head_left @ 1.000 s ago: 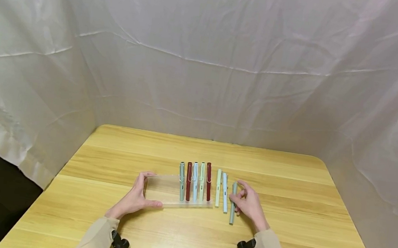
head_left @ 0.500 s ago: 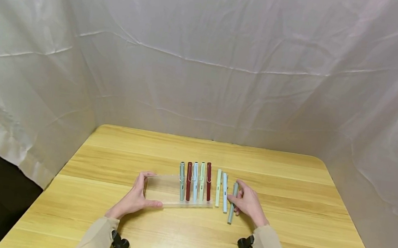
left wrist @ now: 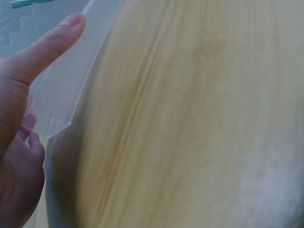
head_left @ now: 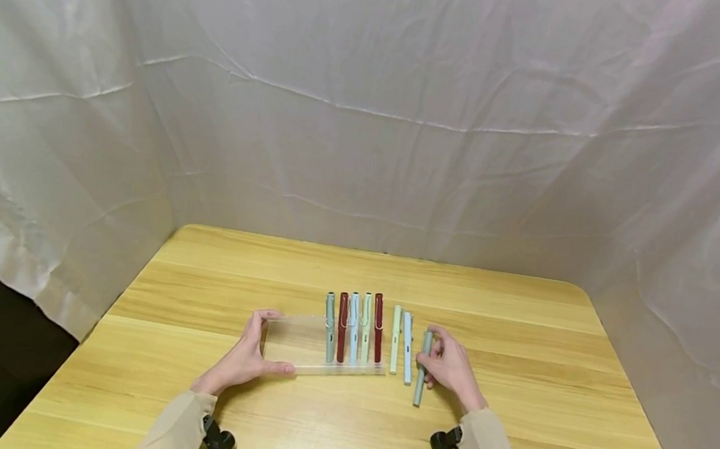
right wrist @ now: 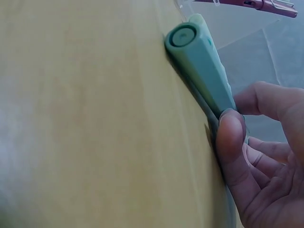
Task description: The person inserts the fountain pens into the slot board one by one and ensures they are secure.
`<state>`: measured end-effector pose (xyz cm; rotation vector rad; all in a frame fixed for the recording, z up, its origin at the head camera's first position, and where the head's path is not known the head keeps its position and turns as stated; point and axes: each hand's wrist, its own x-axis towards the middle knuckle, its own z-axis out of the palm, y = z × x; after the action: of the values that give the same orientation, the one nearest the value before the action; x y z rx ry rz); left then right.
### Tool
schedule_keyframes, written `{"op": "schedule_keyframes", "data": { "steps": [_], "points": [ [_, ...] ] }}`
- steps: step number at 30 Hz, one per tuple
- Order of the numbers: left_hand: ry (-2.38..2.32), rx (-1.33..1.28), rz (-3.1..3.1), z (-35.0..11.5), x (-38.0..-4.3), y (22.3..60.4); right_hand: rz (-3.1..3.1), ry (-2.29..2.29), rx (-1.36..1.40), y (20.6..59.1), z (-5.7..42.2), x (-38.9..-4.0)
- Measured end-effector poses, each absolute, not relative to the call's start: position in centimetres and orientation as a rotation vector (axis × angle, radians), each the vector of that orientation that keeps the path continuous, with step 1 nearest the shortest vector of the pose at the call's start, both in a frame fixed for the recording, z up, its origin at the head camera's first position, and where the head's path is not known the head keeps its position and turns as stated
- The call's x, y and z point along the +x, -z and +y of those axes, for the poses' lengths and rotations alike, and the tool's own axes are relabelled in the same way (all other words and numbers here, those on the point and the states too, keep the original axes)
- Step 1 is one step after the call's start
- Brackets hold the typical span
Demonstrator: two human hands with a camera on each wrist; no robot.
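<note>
My left hand (head_left: 246,360) grips the left end of a clear plastic pen stand (head_left: 296,343); in the left wrist view its thumb lies along the front of the stand (left wrist: 66,90). Several capped pens rest side by side on the stand's right half: a grey-green pen (head_left: 329,339), two dark red ones, a light blue one and a light green one. Right of the stand, my right hand (head_left: 453,372) pinches a grey-green pen (head_left: 418,393) between thumb and fingers. The right wrist view shows that pen's round end (right wrist: 184,36) close over the wood.
Between the stand and my right hand, a light green pen (head_left: 395,347) and a light blue pen (head_left: 407,356) lie on the wooden table (head_left: 336,436). Pale curtains (head_left: 380,167) hang behind and at both sides. Each wrist carries a small black camera (head_left: 218,442).
The grey-green pen in my right hand tilts and shifts slightly left, then back right. My left hand and the stand stay put.
</note>
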<state>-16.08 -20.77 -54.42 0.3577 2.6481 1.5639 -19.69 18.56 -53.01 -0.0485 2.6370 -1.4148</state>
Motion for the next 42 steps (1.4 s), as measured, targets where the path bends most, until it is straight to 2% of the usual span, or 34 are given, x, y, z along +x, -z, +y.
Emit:
{"op": "schedule_keyframes", "data": {
  "steps": [42],
  "points": [
    [-1.589,0.369,2.637,-20.73,-16.05,54.55,2.284,1.93,-0.013,53.37,19.53,-18.92]
  ]
}}
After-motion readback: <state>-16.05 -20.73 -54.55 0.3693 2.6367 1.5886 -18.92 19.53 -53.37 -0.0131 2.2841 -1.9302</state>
